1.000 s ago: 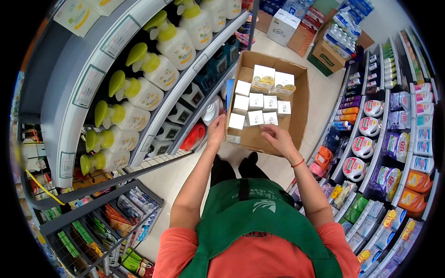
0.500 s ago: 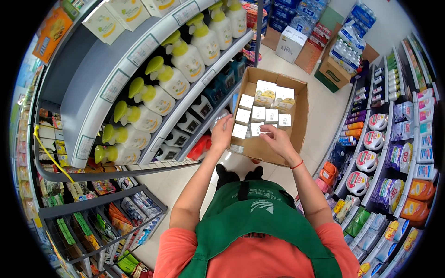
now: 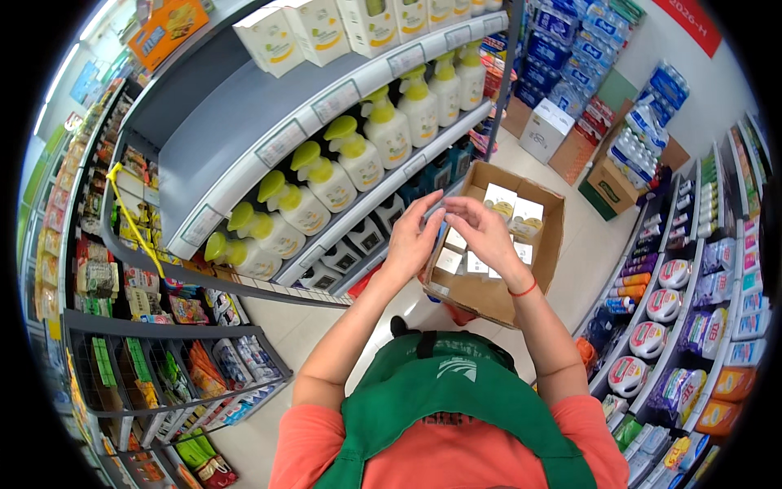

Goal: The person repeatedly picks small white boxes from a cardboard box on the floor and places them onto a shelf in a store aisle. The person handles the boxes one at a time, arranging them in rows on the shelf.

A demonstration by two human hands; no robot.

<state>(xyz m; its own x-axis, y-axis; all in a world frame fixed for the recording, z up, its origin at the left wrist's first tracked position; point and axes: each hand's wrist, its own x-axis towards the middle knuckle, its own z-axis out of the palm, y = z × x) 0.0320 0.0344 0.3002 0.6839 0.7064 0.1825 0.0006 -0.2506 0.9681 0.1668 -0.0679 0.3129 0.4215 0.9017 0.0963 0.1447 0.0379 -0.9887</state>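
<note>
My left hand (image 3: 414, 240) and my right hand (image 3: 484, 234) come together in front of the shelf, over the near left part of an open cardboard carton (image 3: 547, 269). Their fingers are bent toward each other, fingertips almost meeting. A small greyish edge shows between them; what it belongs to is hidden. Inside the carton stand two larger white boxes with yellow print, the nearer one a white box (image 3: 527, 218). Several smaller white boxes, such as one small box (image 3: 449, 260), sit around them, partly covered by my hands.
Pump bottles (image 3: 332, 183) with green tops line the shelf (image 3: 236, 110) at the left, below white boxes (image 3: 318, 31). Packed water bottles (image 3: 631, 155) and a white carton (image 3: 546, 130) stand at the back. Shelves of detergent tubs (image 3: 648, 339) run along the right. A wire rack (image 3: 175, 403) is near left.
Both hands have lifted from the carton and drawn together up and left, toward the shelf. The view has shifted, so shelf and carton appear lower and farther right.
</note>
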